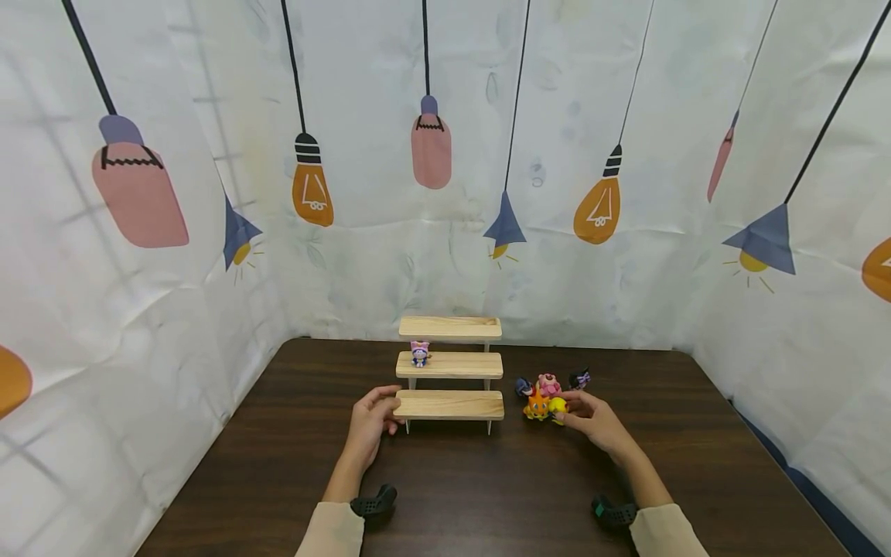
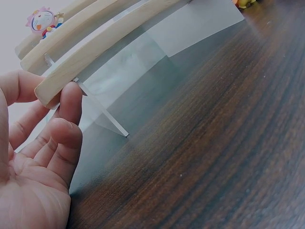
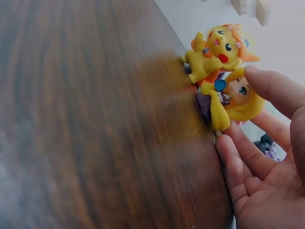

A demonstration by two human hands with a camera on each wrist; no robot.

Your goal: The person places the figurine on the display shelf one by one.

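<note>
A three-tier wooden display stand (image 1: 448, 404) with clear supports stands on the table. My left hand (image 1: 369, 420) grips the left end of its lowest shelf (image 2: 114, 40) between thumb and fingers. To the stand's right, my right hand (image 1: 595, 422) holds a yellow-haired doll figurine (image 3: 245, 98), its thumb at the head and its other fingers behind and below. Touching that figurine is a yellow figurine with an orange hood (image 3: 214, 55). A pink bear figurine (image 1: 548, 384) and a dark blue figurine (image 1: 524, 387) stand just behind them. On the middle shelf's left side sits a pink-hatted figurine (image 1: 420, 354).
A black and purple figurine (image 1: 580, 379) lies behind my right hand. The dark brown table (image 1: 487, 495) meets a white curtain (image 1: 362, 271) printed with lamps along its back and sides. Each wrist bears a black band (image 1: 376, 503).
</note>
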